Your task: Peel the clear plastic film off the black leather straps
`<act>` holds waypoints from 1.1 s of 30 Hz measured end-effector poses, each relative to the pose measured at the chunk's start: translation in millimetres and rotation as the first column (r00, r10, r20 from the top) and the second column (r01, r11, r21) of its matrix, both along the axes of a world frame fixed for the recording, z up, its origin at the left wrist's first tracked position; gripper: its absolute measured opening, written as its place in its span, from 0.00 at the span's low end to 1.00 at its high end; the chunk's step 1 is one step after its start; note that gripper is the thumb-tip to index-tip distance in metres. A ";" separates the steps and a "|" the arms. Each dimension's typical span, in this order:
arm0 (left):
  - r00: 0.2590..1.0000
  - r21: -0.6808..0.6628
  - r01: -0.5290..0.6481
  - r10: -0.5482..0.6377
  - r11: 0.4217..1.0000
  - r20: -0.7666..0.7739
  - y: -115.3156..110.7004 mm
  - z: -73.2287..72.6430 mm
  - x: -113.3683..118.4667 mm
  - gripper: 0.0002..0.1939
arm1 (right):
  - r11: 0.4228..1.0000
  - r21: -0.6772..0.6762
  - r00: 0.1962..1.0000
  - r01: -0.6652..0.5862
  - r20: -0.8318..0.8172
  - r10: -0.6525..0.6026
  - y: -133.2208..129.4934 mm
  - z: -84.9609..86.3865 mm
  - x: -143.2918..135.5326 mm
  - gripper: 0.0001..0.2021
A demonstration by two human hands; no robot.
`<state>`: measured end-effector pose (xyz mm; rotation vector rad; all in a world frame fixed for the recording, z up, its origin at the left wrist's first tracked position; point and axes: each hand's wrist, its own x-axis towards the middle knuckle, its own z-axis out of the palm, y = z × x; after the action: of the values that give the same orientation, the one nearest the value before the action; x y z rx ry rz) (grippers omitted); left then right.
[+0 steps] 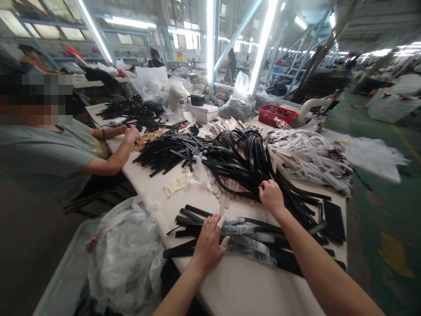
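The left hand (208,241) lies on a row of black straps (184,249) at the near side of the bench (240,281). Its grip is loose, with the thumb apart from the fingers. Pale covers (224,244) sit on the thumb and one finger. Clear wrap (251,241) goes around the middle of these straps, just to the right of the hand.

The right hand (271,196) is farther away, at the near edge of a big heap of long black straps (256,151). Its fingers are bent. I cannot tell if its grip is pinched on a strap.

Pale strips (226,193) lie partly under the big heap. A flat black piece (333,219) is at the right edge of the bench. To the right of the heap is a pile of white wrapped strips (309,149), and a red basket (276,115) is behind it. To the left of the heap are short black strips (167,151), then shiny gold bits (146,140).

Another person's hands (131,134) are next to the gold bits. A white box (202,113) stands at the far side. Near left, beside the bench, is a heap of clear plastic (126,259).
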<state>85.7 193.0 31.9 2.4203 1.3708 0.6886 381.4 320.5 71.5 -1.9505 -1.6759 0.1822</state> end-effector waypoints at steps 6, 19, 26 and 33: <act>0.995 -0.044 -0.016 0.020 0.999 0.103 -0.2 2.6 -3.8 0.28 | 1.000 -0.011 0.997 0.002 -0.081 -0.003 5.1 28.3 13.7 0.12; 0.765 -0.390 0.001 0.251 0.921 0.593 0.9 54.0 35.1 0.12 | 0.923 -0.207 0.398 -0.325 -0.915 -0.065 -170.9 85.2 -45.1 0.23; 0.714 -0.576 -0.480 0.676 0.661 0.181 131.9 42.5 -8.0 0.04 | 0.900 -0.290 0.498 -0.326 -0.862 -0.097 -207.4 65.3 -5.3 0.23; 0.647 -0.704 -0.333 0.695 0.627 0.313 159.4 36.2 1.4 0.08 | 0.999 -0.025 0.827 -0.034 -0.562 0.014 -213.4 103.3 -12.6 0.16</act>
<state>87.1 352.4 68.1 1.1378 1.7105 0.8504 368.8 107.1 174.8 -1.6704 -1.3016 0.7281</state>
